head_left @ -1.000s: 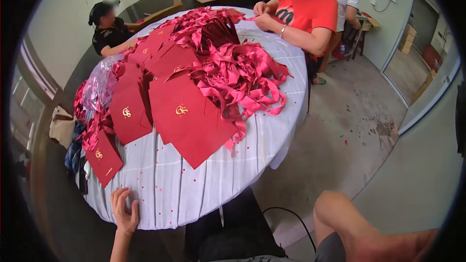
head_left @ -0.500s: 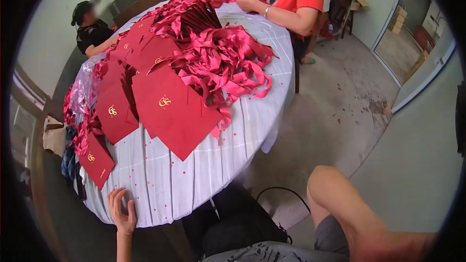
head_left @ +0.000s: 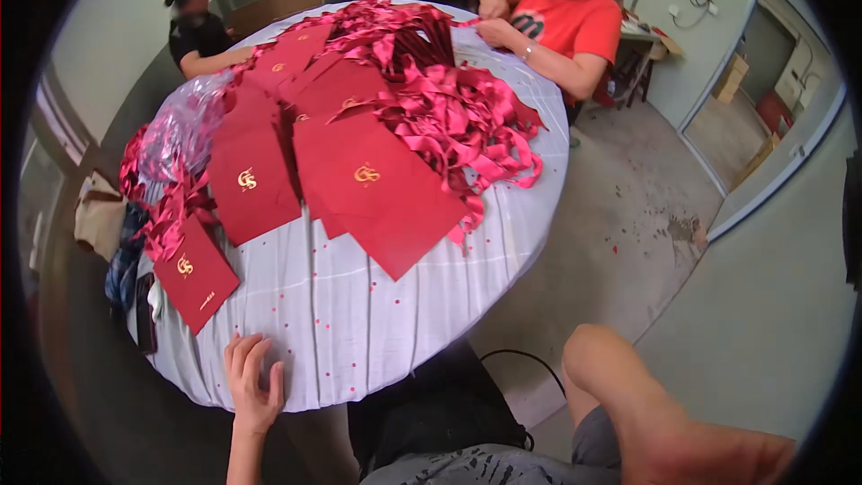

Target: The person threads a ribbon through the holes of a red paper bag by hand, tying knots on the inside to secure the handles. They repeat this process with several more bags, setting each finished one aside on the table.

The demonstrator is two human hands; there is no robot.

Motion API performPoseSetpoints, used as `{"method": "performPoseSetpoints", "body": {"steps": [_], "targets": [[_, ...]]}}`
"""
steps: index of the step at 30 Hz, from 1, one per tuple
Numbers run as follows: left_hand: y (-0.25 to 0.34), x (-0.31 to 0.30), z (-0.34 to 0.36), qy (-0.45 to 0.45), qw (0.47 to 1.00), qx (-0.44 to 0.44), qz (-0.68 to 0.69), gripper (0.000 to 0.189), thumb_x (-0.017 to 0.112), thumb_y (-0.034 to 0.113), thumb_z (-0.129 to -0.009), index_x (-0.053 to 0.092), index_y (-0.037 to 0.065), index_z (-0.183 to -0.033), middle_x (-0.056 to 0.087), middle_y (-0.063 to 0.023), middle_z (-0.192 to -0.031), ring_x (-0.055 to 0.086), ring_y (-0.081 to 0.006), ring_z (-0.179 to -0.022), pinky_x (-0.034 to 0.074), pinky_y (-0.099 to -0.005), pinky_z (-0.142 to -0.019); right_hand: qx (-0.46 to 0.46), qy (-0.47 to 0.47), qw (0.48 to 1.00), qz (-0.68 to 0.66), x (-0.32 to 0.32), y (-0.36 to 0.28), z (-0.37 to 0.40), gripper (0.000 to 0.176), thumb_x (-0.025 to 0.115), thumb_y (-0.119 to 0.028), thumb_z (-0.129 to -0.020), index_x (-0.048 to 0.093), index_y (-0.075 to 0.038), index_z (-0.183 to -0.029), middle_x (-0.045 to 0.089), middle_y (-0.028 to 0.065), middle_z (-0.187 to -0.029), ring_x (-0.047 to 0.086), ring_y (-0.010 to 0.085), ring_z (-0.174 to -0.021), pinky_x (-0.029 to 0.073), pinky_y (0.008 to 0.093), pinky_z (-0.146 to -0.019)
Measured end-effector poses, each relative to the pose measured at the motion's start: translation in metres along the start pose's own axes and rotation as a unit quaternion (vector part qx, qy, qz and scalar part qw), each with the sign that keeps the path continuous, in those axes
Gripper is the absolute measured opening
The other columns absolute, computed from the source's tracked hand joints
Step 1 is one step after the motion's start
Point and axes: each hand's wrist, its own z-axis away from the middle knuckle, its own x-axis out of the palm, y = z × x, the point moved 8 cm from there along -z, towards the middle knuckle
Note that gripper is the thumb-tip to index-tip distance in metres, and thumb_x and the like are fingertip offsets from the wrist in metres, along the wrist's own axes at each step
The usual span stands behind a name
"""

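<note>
Flat red pieces (head_left: pixel 382 207), stamped with a gold monogram resembling "GS", are spread across the desk (head_left: pixel 431 296), the nearest's small lettering being illegible; of the hands, the left hand (head_left: pixel 254 386) is opened, empty, near them, the right unseen.

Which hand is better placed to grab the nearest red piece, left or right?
Left, I'd say: the left hand is open at the table's edge, near that red piece. The right arm is bent back, off the table.
</note>
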Motion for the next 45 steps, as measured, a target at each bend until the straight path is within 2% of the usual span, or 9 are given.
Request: {"method": "performPoseSetpoints", "body": {"steps": [3,4,6,8,10,14,23,35,45], "targets": [[0.013,0.0,-0.005,-0.016,0.999,0.035,-0.015,0.033,0.063,0.001,-0.074,0.058,0.001,-0.106,0.058,-0.0144,-0.106,0.053,-0.0339,-0.103,0.034,-0.0516,-0.103,0.03,-0.018,0.978,0.204,0.004,-0.009,0.011,0.024,0.06,-0.02,-0.087,0.056,-0.012,-0.11,0.055,0.0023,-0.104,0.052,0.017,-0.089,0.04,0.0333,-0.083],[0.024,0.002,-0.011,-0.032,0.998,0.05,-0.002,0.034,0.064,0.002,-0.073,0.058,0.001,-0.107,0.058,-0.0141,-0.106,0.053,-0.0336,-0.103,0.034,-0.0515,-0.103,0.031,-0.042,0.973,0.224,-0.01,-0.009,0.024,0.049,0.06,-0.04,-0.088,0.046,-0.022,-0.131,0.053,0.0053,-0.117,0.053,0.0226,-0.093,0.04,0.0397,-0.087],[0.048,0.005,-0.031,-0.058,0.994,0.084,0.035,0.037,0.066,0.003,-0.073,0.058,0.0,-0.11,0.058,-0.0139,-0.107,0.052,-0.0331,-0.103,0.038,-0.047,-0.1,0.218,0.073,0.955,0.188,-0.035,0.02,0.07,0.024,0.052,-0.017,-0.08,0.057,-0.001,-0.097,0.052,0.0101,-0.1,0.05,0.024,-0.089,0.04,0.0408,-0.084],[0.059,0.015,-0.056,-0.079,0.988,0.07,0.111,0.04,0.066,0.003,-0.076,0.056,-0.001,-0.114,0.057,-0.0161,-0.109,0.051,-0.0353,-0.105,0.041,-0.0432,-0.097,0.387,-0.156,0.84,0.347,-0.006,0.082,0.146,0.011,0.055,0.002,-0.085,0.059,-0.004,-0.093,0.055,0.0064,-0.087,0.055,0.0172,-0.078,0.045,0.0315,-0.069],[0.06,0.033,-0.081,-0.092,0.976,0.042,0.194,0.045,0.065,0.005,-0.08,0.05,-0.003,-0.122,0.057,-0.0193,-0.112,0.054,-0.0362,-0.103,0.046,-0.0406,-0.09,0.553,-0.348,0.719,0.239,0.023,0.126,0.22,0.029,0.059,0.007,-0.081,0.06,-0.001,-0.108,0.057,0.0078,-0.088,0.055,0.0132,-0.076,0.044,0.0245,-0.066],[0.033,0.099,-0.125,-0.103,0.926,-0.07,0.356,0.057,0.063,0.01,-0.085,0.037,-0.007,-0.133,0.054,-0.023,-0.121,0.063,-0.0274,-0.093,0.053,-0.0361,-0.076,0.513,-0.468,0.651,0.307,-0.022,0.15,0.321,0.033,0.061,-0.006,-0.082,0.057,-0.002,-0.115,0.059,0.0155,-0.101,0.052,0.0328,-0.094,0.042,0.0423,-0.084],[0.017,0.127,-0.141,-0.149,0.813,-0.232,0.513,0.053,0.062,0.012,-0.088,0.04,-0.007,-0.132,0.054,-0.0175,-0.122,0.06,-0.0213,-0.102,0.05,-0.031,-0.086,0.563,-0.459,0.563,0.393,-0.04,0.153,0.365,0.041,0.07,-0.03,-0.079,0.064,-0.005,-0.111,0.056,0.0112,-0.11,0.049,0.0318,-0.102,0.041,0.045,-0.087],[0.003,0.08,-0.127,-0.036,0.769,-0.228,0.597,0.046,0.065,0.011,-0.086,0.045,0.0,-0.125,0.051,-0.0161,-0.12,0.059,-0.0184,-0.095,0.052,-0.0313,-0.084,0.527,-0.386,0.68,0.333,0.002,0.142,0.32,0.042,0.069,-0.019,-0.076,0.064,-0.011,-0.117,0.059,0.007,-0.106,0.049,0.0272,-0.098,0.039,0.0388,-0.088],[0.017,-0.015,-0.108,0.159,0.896,-0.074,0.408,0.014,0.062,0.002,-0.089,0.048,0.002,-0.091,0.047,0.0014,-0.08,0.047,-0.005,-0.071,0.042,-0.0197,-0.063,0.629,-0.262,0.715,0.157,0.045,0.125,0.279,0.034,0.071,-0.01,-0.078,0.058,-0.002,-0.109,0.062,0.0094,-0.102,0.059,0.0203,-0.091,0.047,0.0327,-0.082]]}}
